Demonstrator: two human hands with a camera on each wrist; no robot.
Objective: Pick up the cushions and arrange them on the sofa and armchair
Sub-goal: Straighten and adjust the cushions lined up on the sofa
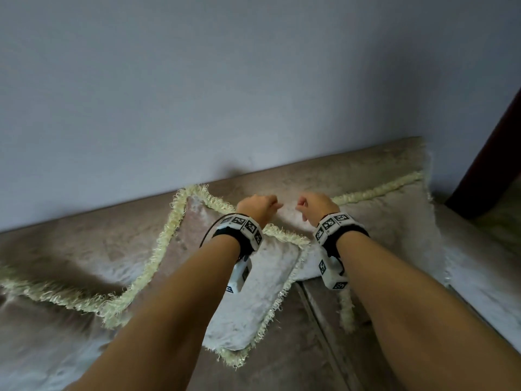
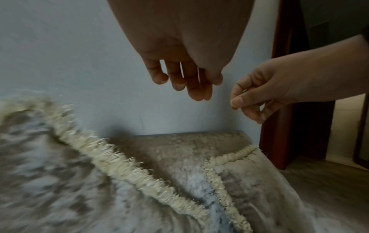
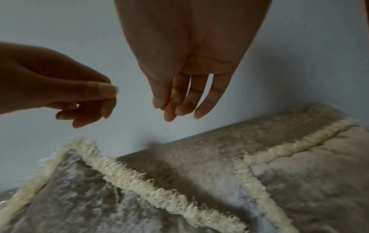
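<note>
Three beige velvet cushions with cream fringe lie on the sofa [image 1: 282, 351]. The middle cushion [image 1: 253, 314] [image 2: 60, 181] [image 3: 89, 197] stands on a corner like a diamond, leaning on the backrest [image 1: 310, 176]. The right cushion [image 1: 394, 221] [image 2: 259, 181] [image 3: 309, 181] leans at the sofa's right end. A third cushion [image 1: 42, 334] lies at the far left. My left hand [image 1: 259, 207] [image 2: 185, 75] [image 3: 79, 97] and right hand [image 1: 317, 206] [image 2: 259, 97] [image 3: 185, 97] hover close together above the gap between the middle and right cushions. Their fingers are loosely curled and nothing shows in them.
A plain pale wall [image 1: 225, 80] rises directly behind the backrest. A dark wooden door frame [image 1: 493, 165] stands just past the sofa's right end, with floor [image 2: 319, 181] beyond it. A seam between seat pads [image 1: 318, 320] runs forward under my right forearm.
</note>
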